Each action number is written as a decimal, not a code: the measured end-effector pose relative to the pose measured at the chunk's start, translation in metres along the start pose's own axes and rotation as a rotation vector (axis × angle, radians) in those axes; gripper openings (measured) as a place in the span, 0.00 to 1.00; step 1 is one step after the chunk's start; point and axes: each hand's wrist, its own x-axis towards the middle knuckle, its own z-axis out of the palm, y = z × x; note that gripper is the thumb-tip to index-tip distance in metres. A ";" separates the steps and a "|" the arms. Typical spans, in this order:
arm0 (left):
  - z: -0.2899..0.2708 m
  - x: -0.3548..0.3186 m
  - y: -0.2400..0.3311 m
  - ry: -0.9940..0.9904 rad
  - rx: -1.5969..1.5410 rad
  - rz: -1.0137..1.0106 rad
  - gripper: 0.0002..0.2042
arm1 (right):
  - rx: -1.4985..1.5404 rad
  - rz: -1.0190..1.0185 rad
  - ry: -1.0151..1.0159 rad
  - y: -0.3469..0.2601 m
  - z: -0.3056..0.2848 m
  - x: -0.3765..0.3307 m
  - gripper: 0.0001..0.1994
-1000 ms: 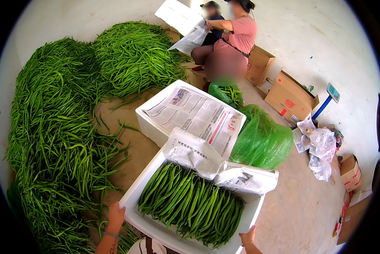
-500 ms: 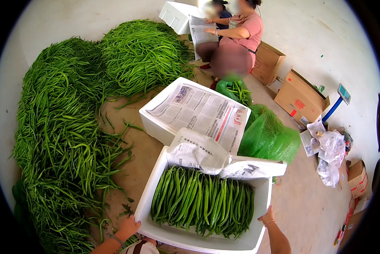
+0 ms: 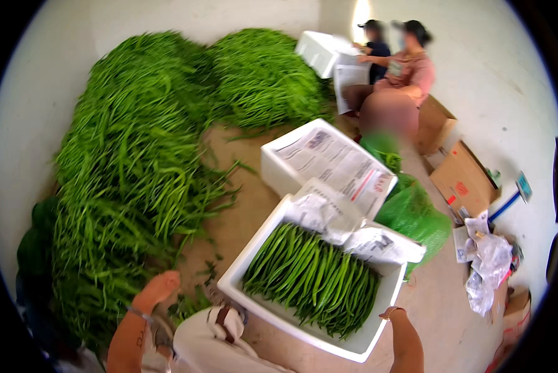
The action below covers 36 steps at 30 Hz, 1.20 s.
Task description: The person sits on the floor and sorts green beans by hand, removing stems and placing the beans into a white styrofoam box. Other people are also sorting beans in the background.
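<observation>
Before me stands a white foam box (image 3: 263,244) with a layer of long green chili peppers (image 3: 313,276) lying side by side in it. Printed newspaper (image 3: 378,239) folds over its far wall. My right hand (image 3: 393,313) grips the right rim, its fingers partly hidden. Off the box's left side, my left hand (image 3: 161,288) hovers near the big heap of loose green peppers (image 3: 127,180); motion smears its fingers. I see nothing clearly held in it.
Beyond stands a second foam box (image 3: 279,165), its top covered by newspaper. Green mesh sacks (image 3: 416,217) lie to its right. A person in pink (image 3: 409,71) and another in dark clothing sit at the back. Cardboard boxes (image 3: 462,180), a scale (image 3: 523,186) and plastic bags (image 3: 490,258) line the right.
My left hand has let go of the foam box's left edge and moved left toward the pepper heap. My right hand remains on the rim. The whole view has swung left.
</observation>
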 end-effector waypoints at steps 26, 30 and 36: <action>-0.012 -0.326 -0.074 1.165 -0.482 -0.196 0.12 | -0.228 -1.172 0.542 -0.374 -0.145 -0.337 0.08; 0.001 -0.247 -0.234 0.709 -0.868 -0.366 0.14 | 0.246 -1.280 -0.283 -0.511 -0.074 -0.225 0.15; 0.171 -0.113 -0.331 -0.162 -0.837 -0.559 0.38 | 0.222 -0.661 -0.266 -0.568 0.095 -0.093 0.38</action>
